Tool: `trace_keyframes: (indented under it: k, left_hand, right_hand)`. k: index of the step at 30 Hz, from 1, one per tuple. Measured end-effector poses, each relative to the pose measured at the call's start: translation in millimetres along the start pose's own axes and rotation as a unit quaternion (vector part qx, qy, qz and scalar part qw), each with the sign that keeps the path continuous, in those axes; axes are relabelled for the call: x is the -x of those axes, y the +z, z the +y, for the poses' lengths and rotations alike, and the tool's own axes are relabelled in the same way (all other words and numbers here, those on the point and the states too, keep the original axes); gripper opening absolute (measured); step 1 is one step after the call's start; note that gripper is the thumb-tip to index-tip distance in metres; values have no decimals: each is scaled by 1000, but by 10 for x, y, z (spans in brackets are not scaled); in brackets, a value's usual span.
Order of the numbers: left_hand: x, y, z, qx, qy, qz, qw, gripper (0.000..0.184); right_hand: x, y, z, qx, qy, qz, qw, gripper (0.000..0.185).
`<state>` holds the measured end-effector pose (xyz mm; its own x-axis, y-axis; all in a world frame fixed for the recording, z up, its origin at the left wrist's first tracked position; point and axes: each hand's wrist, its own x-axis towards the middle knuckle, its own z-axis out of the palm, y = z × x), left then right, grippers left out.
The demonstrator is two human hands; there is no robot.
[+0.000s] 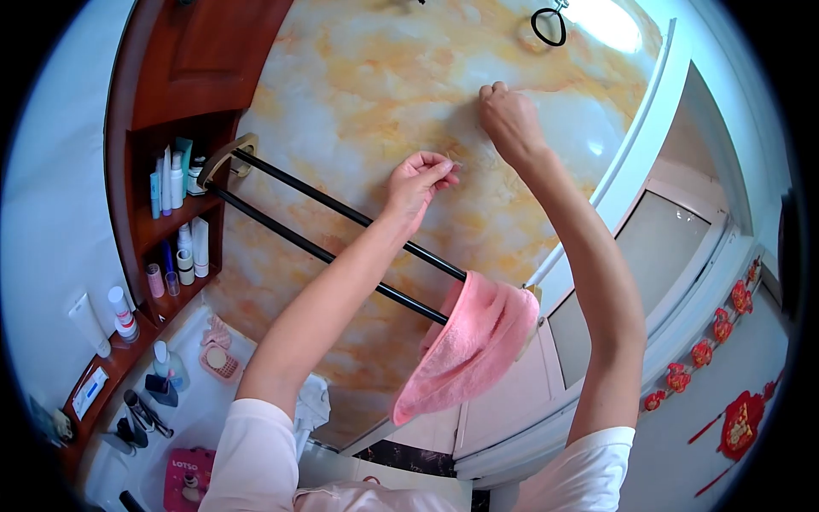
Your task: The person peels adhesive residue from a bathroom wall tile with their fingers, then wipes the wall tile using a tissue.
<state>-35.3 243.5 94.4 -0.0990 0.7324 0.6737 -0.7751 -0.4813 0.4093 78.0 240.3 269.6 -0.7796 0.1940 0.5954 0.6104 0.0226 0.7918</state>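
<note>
Orange-and-white marbled wall (358,111) in a bathroom, with a black double towel rail (299,191) mounted across it and a pink towel (478,350) draped over the rail's right end. Left hand (416,188) raised in front of the wall above the rail, thumb and fingers pinching a small translucent piece (456,161) at their tips. Right hand (510,121) higher and to the right, near the wall, fingers bent; cannot tell whether they pinch anything, inner side being hidden.

small translucent piece (457,164), partly hidden, pinched in left grip (420,183)
</note>
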Motion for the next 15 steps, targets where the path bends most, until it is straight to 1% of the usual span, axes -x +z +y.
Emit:
trace_keyframes:
  k: [4, 7, 9, 10, 11, 14, 15]
  left_hand:
    - [5, 9, -12, 8, 2, -4, 1000, 8]
    - [8, 15, -14, 13, 4, -8, 1000, 8]
    - [10, 19, 2, 14, 4, -11, 1000, 8]
    - [13, 20, 7, 14, 4, -12, 1000, 7]
    - [19, 19, 12, 15, 2, -13, 1000, 7]
    - [25, 21, 6, 18, -3, -33, 999, 8]
    - [25, 34, 9, 20, -7, -41, 999, 8]
  right_hand:
    - [3, -4, 38, -17, 1, -5, 1000, 17]
    - [63, 20, 90, -120, 17, 40, 992, 14]
    - [199, -93, 118, -267, 65, 67, 959, 11]
    - [294, -141, 124, -339, 88, 80, 933, 10]
    - [394, -149, 132, -406, 108, 62, 905, 10]
    - [731, -143, -105, -530, 82, 56, 842, 19]
    - [826, -151, -179, -554, 78, 68, 826, 21]
